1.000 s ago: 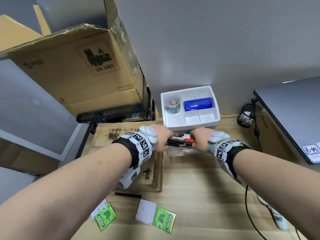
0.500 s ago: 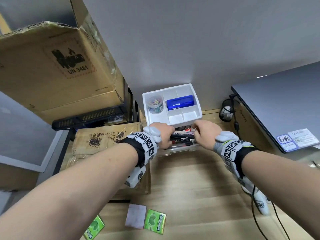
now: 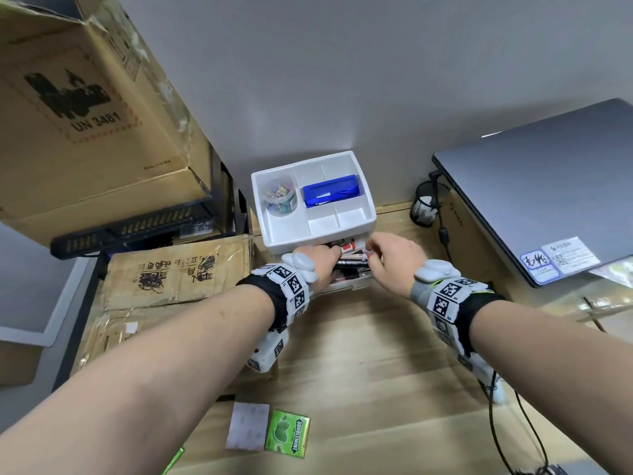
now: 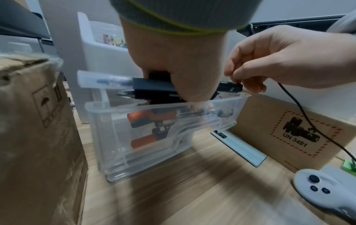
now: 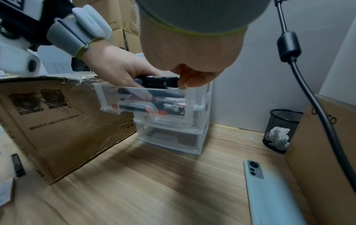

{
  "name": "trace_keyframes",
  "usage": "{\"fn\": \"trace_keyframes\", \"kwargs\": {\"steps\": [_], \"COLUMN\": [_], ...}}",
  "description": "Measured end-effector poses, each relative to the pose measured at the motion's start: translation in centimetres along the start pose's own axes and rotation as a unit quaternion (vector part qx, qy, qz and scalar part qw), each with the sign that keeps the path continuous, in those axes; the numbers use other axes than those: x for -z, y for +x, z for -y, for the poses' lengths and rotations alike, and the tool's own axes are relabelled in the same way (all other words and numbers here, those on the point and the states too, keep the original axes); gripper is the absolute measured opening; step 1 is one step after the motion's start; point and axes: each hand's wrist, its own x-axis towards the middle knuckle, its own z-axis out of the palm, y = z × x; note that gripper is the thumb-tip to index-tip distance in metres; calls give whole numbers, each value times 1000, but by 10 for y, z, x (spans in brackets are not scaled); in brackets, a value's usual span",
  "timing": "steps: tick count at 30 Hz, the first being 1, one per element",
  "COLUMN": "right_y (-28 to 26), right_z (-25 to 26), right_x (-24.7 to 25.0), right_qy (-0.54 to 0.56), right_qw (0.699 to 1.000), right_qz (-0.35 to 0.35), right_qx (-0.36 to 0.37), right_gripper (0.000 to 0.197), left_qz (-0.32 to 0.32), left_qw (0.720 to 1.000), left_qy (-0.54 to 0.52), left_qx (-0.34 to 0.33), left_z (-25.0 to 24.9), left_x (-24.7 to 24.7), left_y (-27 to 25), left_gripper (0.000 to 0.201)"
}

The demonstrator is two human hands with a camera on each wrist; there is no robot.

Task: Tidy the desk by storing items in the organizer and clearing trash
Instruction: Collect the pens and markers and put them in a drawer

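A clear drawer organizer with a white top tray (image 3: 371,219) stands against the wall. Its top drawer (image 3: 349,286) is pulled out and holds several markers (image 5: 169,101). My left hand (image 3: 322,265) grips a bundle of black markers (image 4: 154,86) just over the drawer's rim (image 4: 119,106). My right hand (image 3: 394,262) pinches the right end of a black marker (image 5: 159,82) from that bundle with thumb and fingertips (image 5: 192,82). The tray carries a tub of clips (image 3: 279,197) and a blue box (image 3: 330,193).
A green gum pack (image 3: 287,433) and a white pad (image 3: 247,426) lie on the near desk. A phone (image 5: 269,190), a mesh cup (image 5: 283,129) and a closed laptop (image 3: 548,186) sit to the right. Cardboard boxes (image 3: 85,114) crowd the left, and a cable (image 5: 308,99) hangs beside my right hand.
Both hands have moved forward and down with the markers, from in front of the drawer to right over it. The head view has swung left.
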Motion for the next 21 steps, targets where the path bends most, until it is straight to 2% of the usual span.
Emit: {"fn": "trace_keyframes", "kwargs": {"steps": [10,16,19,21], "right_y": [4,7,6,6], "right_z": [0,19,30,38], "right_x": [-8,-5,-2,-2], "right_qy": [-7,-2,-3,-9], "right_qw": [1000,999,996,992], "right_qz": [18,32,76,107], "right_qx": [19,32,49,59], "right_gripper": [9,11,4,8], "left_qz": [-26,-37,-46,-64], "left_qw": [998,997,997,996], "left_qy": [-53,-8,21,34], "left_qx": [-30,-60,-55,-44], "left_z": [9,19,30,40], "left_x": [1,15,30,40], "left_y": [-5,-20,-29,-39], "left_gripper": [43,28,19,19]}}
